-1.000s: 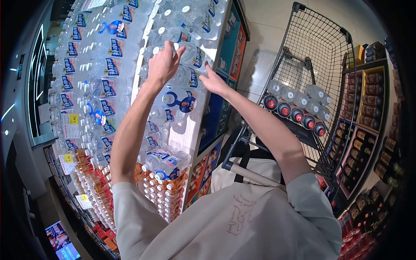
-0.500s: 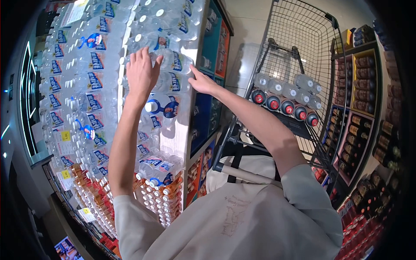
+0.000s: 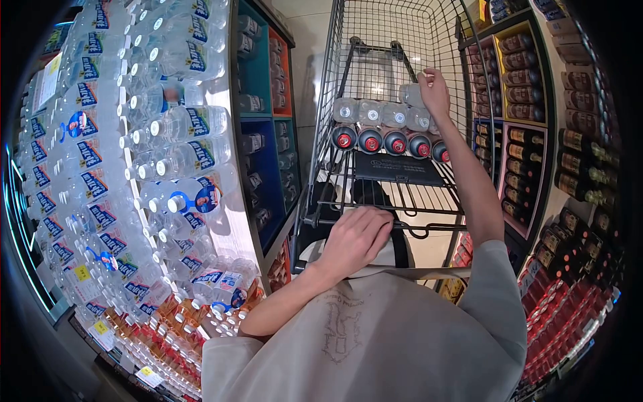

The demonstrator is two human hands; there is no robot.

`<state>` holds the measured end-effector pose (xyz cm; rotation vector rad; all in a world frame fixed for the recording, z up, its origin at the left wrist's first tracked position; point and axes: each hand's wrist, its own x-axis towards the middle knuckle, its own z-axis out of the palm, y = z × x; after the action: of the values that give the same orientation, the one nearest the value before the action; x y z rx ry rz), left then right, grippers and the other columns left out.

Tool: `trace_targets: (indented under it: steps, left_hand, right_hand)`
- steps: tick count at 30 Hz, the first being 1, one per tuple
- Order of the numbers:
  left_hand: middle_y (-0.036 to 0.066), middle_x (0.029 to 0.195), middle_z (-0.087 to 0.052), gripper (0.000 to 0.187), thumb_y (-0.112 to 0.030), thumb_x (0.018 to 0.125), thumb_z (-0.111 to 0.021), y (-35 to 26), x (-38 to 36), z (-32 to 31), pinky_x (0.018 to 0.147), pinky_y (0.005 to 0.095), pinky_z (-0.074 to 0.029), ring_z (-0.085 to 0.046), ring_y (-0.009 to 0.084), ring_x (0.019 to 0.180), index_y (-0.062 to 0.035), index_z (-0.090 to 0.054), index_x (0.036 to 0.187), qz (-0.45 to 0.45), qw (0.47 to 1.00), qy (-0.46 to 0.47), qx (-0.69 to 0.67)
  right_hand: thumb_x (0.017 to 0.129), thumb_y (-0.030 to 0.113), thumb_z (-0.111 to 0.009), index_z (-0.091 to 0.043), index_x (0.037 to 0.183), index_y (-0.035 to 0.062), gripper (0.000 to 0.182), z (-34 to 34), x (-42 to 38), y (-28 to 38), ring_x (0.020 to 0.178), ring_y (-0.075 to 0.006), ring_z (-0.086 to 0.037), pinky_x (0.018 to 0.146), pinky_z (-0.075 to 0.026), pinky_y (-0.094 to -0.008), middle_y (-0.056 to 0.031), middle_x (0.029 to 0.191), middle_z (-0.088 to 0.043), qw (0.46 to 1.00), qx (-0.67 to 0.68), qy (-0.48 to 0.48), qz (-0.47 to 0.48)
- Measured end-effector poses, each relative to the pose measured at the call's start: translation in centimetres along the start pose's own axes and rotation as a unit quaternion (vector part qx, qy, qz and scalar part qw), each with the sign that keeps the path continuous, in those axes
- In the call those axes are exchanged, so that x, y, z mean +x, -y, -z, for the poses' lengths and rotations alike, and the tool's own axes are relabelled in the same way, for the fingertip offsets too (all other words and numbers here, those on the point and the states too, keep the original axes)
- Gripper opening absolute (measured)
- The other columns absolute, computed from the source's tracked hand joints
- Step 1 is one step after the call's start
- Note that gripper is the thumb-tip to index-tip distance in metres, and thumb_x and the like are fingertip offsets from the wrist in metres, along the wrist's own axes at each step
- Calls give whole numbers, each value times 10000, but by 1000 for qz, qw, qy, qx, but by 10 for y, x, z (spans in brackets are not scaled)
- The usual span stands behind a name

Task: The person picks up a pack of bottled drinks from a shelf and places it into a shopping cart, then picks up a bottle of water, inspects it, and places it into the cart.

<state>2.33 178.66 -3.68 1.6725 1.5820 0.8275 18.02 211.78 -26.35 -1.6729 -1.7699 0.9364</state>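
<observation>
My right hand reaches over the shopping cart, its fingers bent at the edge of a clear plastic bottle in the back row. Part of that bottle is hidden behind the hand. In front of it stand more clear bottles and a row of dark bottles with red caps. My left hand is back down, back upward and fingers curled, in front of the cart's near end. Its fingertips and whatever lies under them are hidden.
On my left rise shelves packed with clear bottles, ends facing out, with amber-coloured bottles below. A blue and teal side shelf stands between them and the cart. More shelves of dark bottles line the right side.
Both hands have left the clear bottles on the left shelf. The right hand is over the cart, the left lower and nearer my body. My view has swung right.
</observation>
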Motion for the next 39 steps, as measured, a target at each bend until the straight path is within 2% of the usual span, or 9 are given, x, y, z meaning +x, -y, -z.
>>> trace_targets:
  steps: [2, 5, 11, 20, 23, 26, 31, 34, 39]
  left_hand:
    - [92, 1109, -735, 124, -98, 978, -688, 4, -8, -8, 890, 402, -536, -699, 281, 992, -22, -706, 1073, -2, 1000, 13, -1]
    - [89, 1150, -727, 128, -97, 973, -687, 11, -15, -10, 906, 399, -531, -688, 278, 1001, -16, -704, 1070, -12, 1000, 27, 2]
    - [78, 1216, -708, 116, -106, 971, -682, 18, -17, -2, 916, 401, -512, -661, 270, 1048, -29, -699, 1056, -48, 998, 47, 9]
    - [68, 1156, -715, 135, -148, 998, -669, 28, -22, -4, 920, 381, -496, -654, 260, 1032, -35, -713, 1058, -24, 998, 60, -8]
    - [104, 1235, -738, 156, -93, 1003, -669, 21, -16, 1, 948, 395, -529, -693, 286, 1112, -12, -711, 1129, 14, 994, 39, -104]
    - [171, 1284, -727, 218, 0, 989, -674, 11, 1, 23, 1022, 407, -549, -698, 325, 1202, 1, -683, 1208, 23, 984, -37, -174]
    - [225, 1452, -614, 718, -173, 907, -829, -7, 64, 59, 1120, 448, -485, -613, 392, 1334, 4, -461, 1498, -65, 988, -142, 5]
    - [223, 1433, -621, 892, -267, 825, -906, -27, 99, 78, 1106, 449, -499, -625, 403, 1312, 12, -428, 1524, -110, 972, -197, 71]
    - [216, 1339, -664, 909, -269, 775, -945, -60, 98, 134, 1058, 424, -539, -681, 349, 1233, 31, -461, 1484, 18, 997, -55, 45]
  right_hand:
    - [985, 554, -643, -601, 1390, 113, 600, 4, 4, -39, 1117, -398, -718, 967, -536, -524, -177, 1160, -763, 974, -219, 35, -47]
    - [970, 585, -648, -557, 1429, 112, 665, 6, -1, -38, 1174, -422, -700, 984, -527, -554, -222, 1241, -739, 937, -298, 129, -130]
    - [981, 514, -676, -431, 1414, -2, 716, -15, -3, -46, 1102, -446, -726, 943, -551, -548, -268, 1132, -759, 931, -317, 124, -132]
    - [965, 465, -688, -561, 1153, 33, 488, 34, -20, 13, 953, -455, -735, 836, -529, -571, -231, 970, -762, 976, -212, 38, -23]
    - [933, 434, -744, -581, 1014, 38, 437, 82, -34, 71, 767, -357, -718, 709, -522, -496, -169, 812, -721, 987, -147, 58, 36]
    - [886, 335, -823, -553, 911, 24, 413, 119, -57, 138, 605, -167, -576, 581, -454, -333, -76, 686, -619, 988, -74, 74, 110]
    - [853, 298, -826, -554, 878, 28, 384, 157, -98, 241, 568, -153, -547, 552, -431, -331, -61, 642, -585, 975, -21, 120, 188]
    - [821, 273, -833, -555, 853, 35, 367, 167, -122, 287, 543, -139, -518, 532, -409, -324, -52, 614, -554, 958, 11, 162, 235]
    - [903, 304, -827, -643, 892, 42, 321, 160, -131, 319, 517, -55, -443, 497, -339, -280, 27, 577, -501, 912, 182, 264, 254]
